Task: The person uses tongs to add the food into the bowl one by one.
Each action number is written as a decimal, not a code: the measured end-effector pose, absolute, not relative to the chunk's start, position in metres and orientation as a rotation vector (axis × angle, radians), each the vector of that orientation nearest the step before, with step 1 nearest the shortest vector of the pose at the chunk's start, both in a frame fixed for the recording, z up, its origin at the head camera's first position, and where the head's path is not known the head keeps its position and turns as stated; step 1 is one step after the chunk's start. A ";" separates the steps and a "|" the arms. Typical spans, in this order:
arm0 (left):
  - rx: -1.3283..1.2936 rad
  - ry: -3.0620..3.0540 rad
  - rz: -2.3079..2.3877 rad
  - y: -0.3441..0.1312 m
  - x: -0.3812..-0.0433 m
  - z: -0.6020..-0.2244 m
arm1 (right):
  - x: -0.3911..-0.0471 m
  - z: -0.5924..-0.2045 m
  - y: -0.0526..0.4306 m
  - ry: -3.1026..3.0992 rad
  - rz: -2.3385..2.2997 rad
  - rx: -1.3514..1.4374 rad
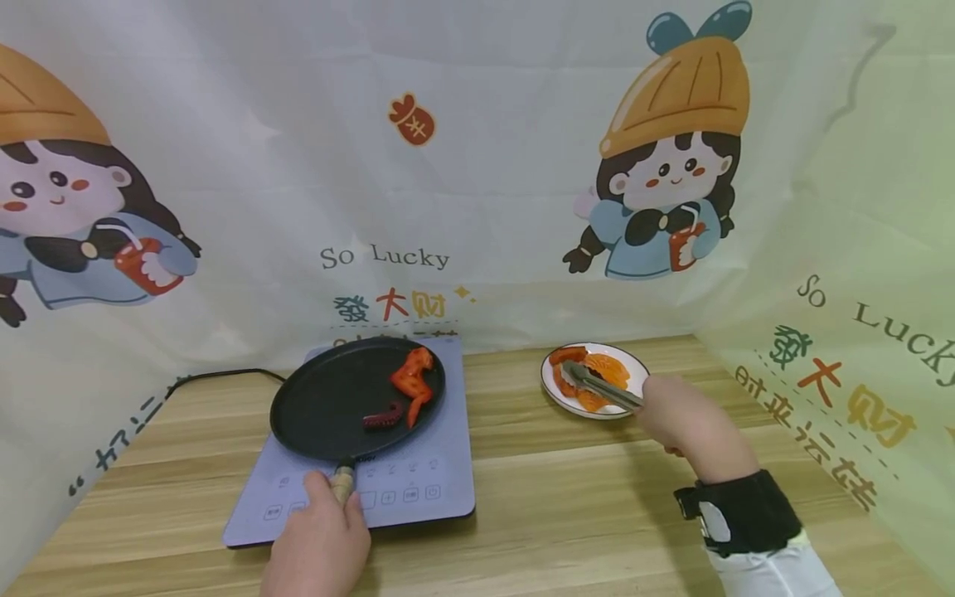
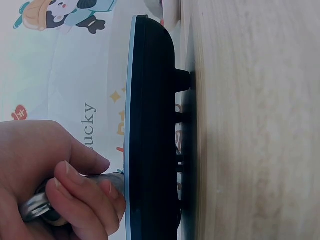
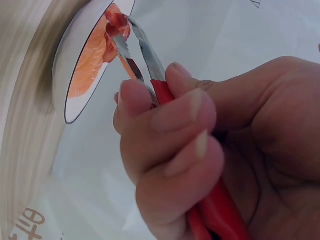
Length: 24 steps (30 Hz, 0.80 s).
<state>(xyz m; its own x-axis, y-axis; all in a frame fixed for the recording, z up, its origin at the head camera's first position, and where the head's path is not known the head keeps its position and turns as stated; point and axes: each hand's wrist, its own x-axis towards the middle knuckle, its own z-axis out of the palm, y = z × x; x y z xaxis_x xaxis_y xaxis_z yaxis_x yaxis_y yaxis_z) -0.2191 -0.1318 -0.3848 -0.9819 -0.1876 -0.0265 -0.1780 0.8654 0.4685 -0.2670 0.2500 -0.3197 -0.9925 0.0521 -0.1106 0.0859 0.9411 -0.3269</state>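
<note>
My left hand (image 1: 322, 535) grips the wooden handle (image 1: 342, 484) of a flat black frying pan (image 1: 328, 406), which sits on an induction cooker (image 1: 440, 464). In the left wrist view, fingers curl round that handle beside the cooker's edge. A red-orange chicken wing (image 1: 413, 383) and a dark red tentacle piece (image 1: 384, 417) lie at the pan's right side. My right hand (image 1: 690, 427) holds metal tongs (image 1: 608, 390) with red grips (image 3: 220, 205). The tongs' tips are at a reddish food piece (image 3: 116, 22) on a white plate (image 1: 552, 390), beside orange slices (image 1: 608, 369).
A black cable (image 1: 224, 373) runs from behind the pan to the left. The wooden table (image 1: 567, 497) meets a printed cloth backdrop (image 1: 507, 166) at the back and right side.
</note>
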 end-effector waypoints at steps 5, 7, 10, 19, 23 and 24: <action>0.287 -3.012 -0.745 -0.132 -0.219 -0.385 | -0.268 -0.322 0.250 3.019 -0.483 0.069; 0.288 -3.010 -0.745 -0.131 -0.219 -0.385 | -0.268 -0.321 0.249 3.027 -0.479 0.059; 0.293 -3.008 -0.743 -0.131 -0.219 -0.385 | -0.268 -0.321 0.248 3.036 -0.469 0.057; 0.297 -3.008 -0.740 -0.131 -0.219 -0.386 | -0.268 -0.319 0.244 3.051 -0.382 0.046; 0.295 -3.011 -0.745 -0.131 -0.219 -0.386 | -0.267 -0.321 0.241 3.073 -0.294 -0.014; 0.293 -3.011 -0.745 -0.131 -0.219 -0.386 | -0.267 -0.321 0.240 3.083 -0.270 -0.031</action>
